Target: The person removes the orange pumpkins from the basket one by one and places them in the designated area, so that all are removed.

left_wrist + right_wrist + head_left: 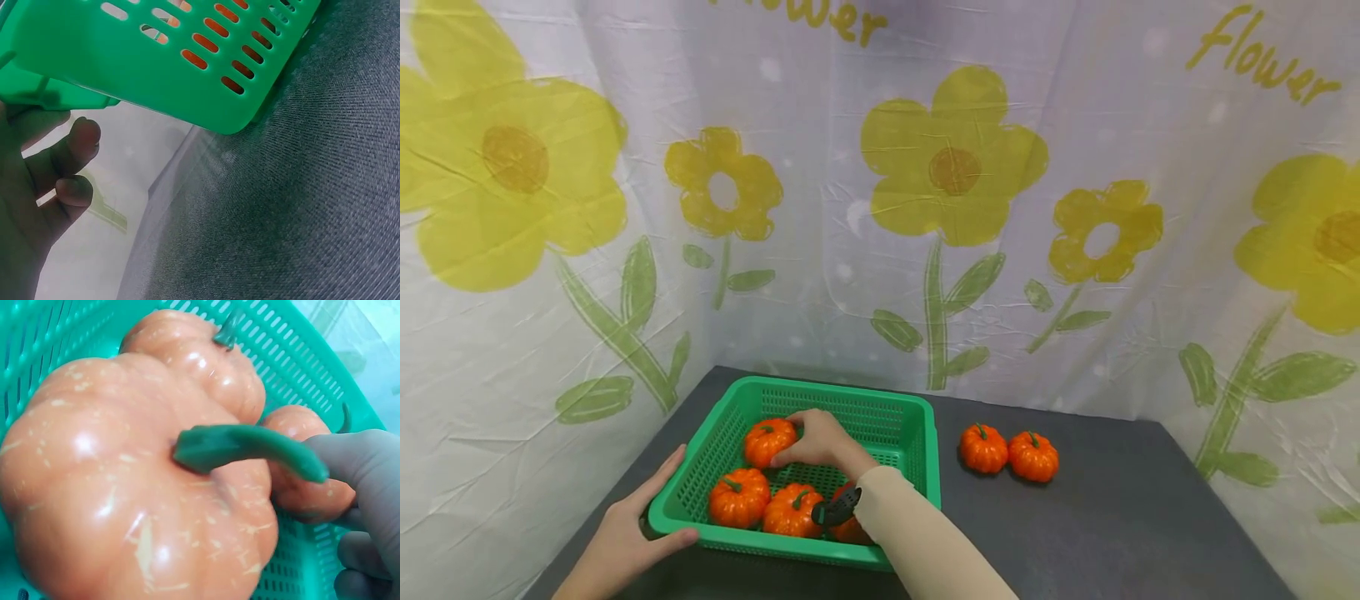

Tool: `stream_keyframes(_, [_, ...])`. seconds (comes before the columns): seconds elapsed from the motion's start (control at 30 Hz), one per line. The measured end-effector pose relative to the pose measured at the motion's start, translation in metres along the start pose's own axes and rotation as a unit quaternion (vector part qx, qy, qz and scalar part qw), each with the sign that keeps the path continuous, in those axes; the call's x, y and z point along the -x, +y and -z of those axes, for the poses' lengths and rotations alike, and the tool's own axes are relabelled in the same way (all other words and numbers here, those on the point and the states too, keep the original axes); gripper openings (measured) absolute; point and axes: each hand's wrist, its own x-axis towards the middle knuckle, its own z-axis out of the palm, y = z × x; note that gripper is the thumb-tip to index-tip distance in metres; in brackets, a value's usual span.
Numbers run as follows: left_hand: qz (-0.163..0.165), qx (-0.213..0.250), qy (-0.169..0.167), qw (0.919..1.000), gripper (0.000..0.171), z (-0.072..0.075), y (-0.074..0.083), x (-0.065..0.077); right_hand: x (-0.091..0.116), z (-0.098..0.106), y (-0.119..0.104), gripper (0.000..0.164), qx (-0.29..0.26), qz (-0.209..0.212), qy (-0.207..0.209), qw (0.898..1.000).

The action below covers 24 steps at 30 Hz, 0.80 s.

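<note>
A green plastic basket (790,546) holds several small orange pumpkins with green stems. My right hand (818,439) reaches into it and grips a pumpkin (767,442) at the back left, with thumb and fingers at its right side. Nearer the front wall sit another pumpkin (739,498) and a middle one (793,510). A further pumpkin (852,530) is partly hidden by my right wrist; a large pumpkin (125,506) fills much of the right wrist view. My left hand (628,529) holds the basket's front left corner, thumb and fingers spread along the rim.
Two more pumpkins, a left one (983,448) and a right one (1033,457), sit side by side on the dark table (1112,517) to the right of the basket. A white curtain (820,275) with painted yellow flowers hangs around the back and sides.
</note>
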Motion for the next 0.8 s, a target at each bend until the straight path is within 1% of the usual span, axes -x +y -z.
stream_keyframes(0.17, [0.010, -0.010, -0.007, 0.9999, 0.101, -0.004, -0.002, 0.000, 0.002, 0.003, 0.004, 0.074, 0.001, 0.002, 0.011, 1.000])
stream_keyframes(0.33, [0.024, -0.024, -0.018, 0.9993, 0.101, -0.005, -0.001, -0.002, 0.008, 0.010, 0.002, 0.074, 0.002, 0.021, 0.025, 0.999])
stream_keyframes(0.47, [0.023, -0.026, -0.021, 0.9992, 0.102, -0.004, 0.000, -0.003, 0.017, 0.018, -0.003, 0.076, -0.004, 0.028, 0.037, 0.999])
stream_keyframes(0.67, [0.020, -0.017, -0.024, 0.9994, 0.103, -0.002, 0.000, -0.002, 0.033, 0.027, -0.012, 0.076, -0.031, 0.025, 0.048, 0.998])
stream_keyframes(0.8, [0.021, -0.015, -0.020, 0.9995, 0.103, 0.001, 0.000, -0.003, 0.042, 0.035, -0.018, 0.077, -0.045, 0.028, 0.054, 0.997])
